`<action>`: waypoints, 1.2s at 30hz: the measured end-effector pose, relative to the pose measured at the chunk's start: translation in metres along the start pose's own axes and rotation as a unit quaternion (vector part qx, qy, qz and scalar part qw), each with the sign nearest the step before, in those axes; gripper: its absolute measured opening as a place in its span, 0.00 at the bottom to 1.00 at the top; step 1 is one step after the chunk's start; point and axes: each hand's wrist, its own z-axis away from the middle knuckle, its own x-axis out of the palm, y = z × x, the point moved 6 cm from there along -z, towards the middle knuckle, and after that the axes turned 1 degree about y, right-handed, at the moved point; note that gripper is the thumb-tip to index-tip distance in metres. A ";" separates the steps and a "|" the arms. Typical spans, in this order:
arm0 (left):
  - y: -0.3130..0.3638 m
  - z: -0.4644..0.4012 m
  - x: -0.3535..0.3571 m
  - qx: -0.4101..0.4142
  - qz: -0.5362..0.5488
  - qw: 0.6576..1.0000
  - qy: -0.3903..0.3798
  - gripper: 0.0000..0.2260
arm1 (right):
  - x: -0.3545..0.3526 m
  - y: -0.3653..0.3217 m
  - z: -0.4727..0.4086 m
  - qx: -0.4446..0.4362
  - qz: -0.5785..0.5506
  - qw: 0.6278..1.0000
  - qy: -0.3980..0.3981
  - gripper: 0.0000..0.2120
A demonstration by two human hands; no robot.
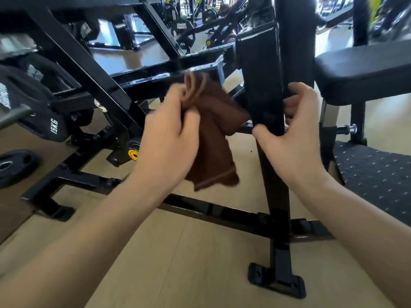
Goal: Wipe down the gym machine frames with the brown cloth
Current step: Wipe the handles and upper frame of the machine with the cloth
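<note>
Count: hands, 2, left hand point(169, 138) and right hand point(295, 134). Brown cloth point(213, 130), 1, in left hand. Padded seat point(364, 70), 1, right of right hand. Weight plates: 15KG plate point(42, 121) and floor plate point(15, 165), 2 plainly countable, left of left hand.

The floor point(200, 263) near the camera is open, so a hand can move freely there. A black upright post point(264, 85) stands in the middle, with its foot plate point(275, 283) on the floor. A low black bar point(222, 211) runs left from the post and blocks the way close to the floor. On the right, a padded seat point(364, 72) sticks out, with a narrow gap between it and the post. On the left, slanted black beams point(89, 70) and weight plates point(29, 103) crowd the room. Farther back, more black frames fill the space.
</note>
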 end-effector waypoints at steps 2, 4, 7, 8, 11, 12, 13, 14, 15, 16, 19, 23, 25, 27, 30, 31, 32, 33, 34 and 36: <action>0.024 -0.020 -0.005 0.053 -0.019 0.997 0.044 0.08 | 0.012 0.009 -0.003 0.076 -0.066 0.993 -0.061 0.44; 0.038 -0.040 -0.002 0.081 -0.051 0.993 0.065 0.09 | 0.015 0.015 -0.002 0.085 -0.077 0.990 -0.085 0.45; 0.037 -0.061 0.015 0.068 -0.124 0.988 0.062 0.09 | 0.013 0.023 0.000 0.069 -0.053 0.993 -0.079 0.44; 0.035 -0.064 0.023 0.059 -0.137 0.987 0.053 0.10 | 0.013 0.026 0.000 0.076 -0.054 0.993 -0.078 0.43; 0.034 -0.061 0.045 0.057 -0.157 0.986 0.013 0.12 | 0.013 0.030 -0.003 0.107 -0.067 0.989 -0.073 0.37; 0.033 -0.060 0.047 0.061 -0.154 0.986 0.011 0.12 | 0.013 0.031 -0.004 0.115 -0.073 0.988 -0.070 0.36; 0.032 -0.058 0.048 0.063 -0.147 0.987 0.013 0.11 | 0.013 0.031 -0.004 0.122 -0.077 0.987 -0.067 0.35; 0.032 -0.056 0.048 0.065 -0.139 0.988 0.012 0.10 | 0.013 0.031 -0.004 0.128 -0.079 0.986 -0.067 0.35; 0.031 -0.053 0.048 0.067 -0.130 0.989 0.008 0.10 | 0.013 0.030 -0.005 0.132 -0.078 0.986 -0.070 0.35; 0.030 -0.049 0.048 0.071 -0.119 0.990 0.001 0.09 | 0.013 0.030 -0.006 0.137 -0.077 0.985 -0.075 0.35; 0.027 -0.048 0.047 0.075 -0.089 0.993 -0.035 0.09 | 0.012 0.031 -0.014 0.160 -0.058 0.981 -0.095 0.32; 0.024 -0.060 0.046 0.055 -0.074 0.989 -0.114 0.17 | 0.014 0.028 -0.025 0.196 -0.035 0.974 -0.111 0.30; 0.026 -0.063 0.046 0.049 -0.070 0.987 -0.137 0.17 | 0.013 0.024 -0.024 0.208 -0.027 0.972 -0.105 0.30; 0.026 -0.065 0.047 0.044 -0.083 0.984 -0.152 0.18 | 0.012 0.022 -0.023 0.222 -0.015 0.969 -0.105 0.29; 0.024 -0.075 0.048 0.047 -0.112 0.979 -0.166 0.18 | 0.011 0.019 -0.023 0.247 0.000 0.964 -0.098 0.29; 0.024 -0.080 0.050 0.047 -0.118 0.976 -0.175 0.18 | 0.011 0.018 -0.023 0.254 0.001 0.962 -0.096 0.30; 0.022 -0.087 0.054 0.044 -0.126 0.973 -0.191 0.17 | 0.011 0.016 -0.023 0.262 0.003 0.961 -0.094 0.30; 0.020 -0.095 0.059 0.037 -0.135 0.967 -0.213 0.17 | 0.011 0.015 -0.023 0.270 0.005 0.959 -0.091 0.30; 0.019 -0.103 0.064 0.028 -0.141 0.961 -0.236 0.18 | 0.011 0.014 -0.023 0.279 0.009 0.956 -0.088 0.29; 0.019 -0.116 0.069 0.008 -0.134 0.954 -0.270 0.19 | 0.010 0.009 -0.023 0.294 0.014 0.952 -0.088 0.29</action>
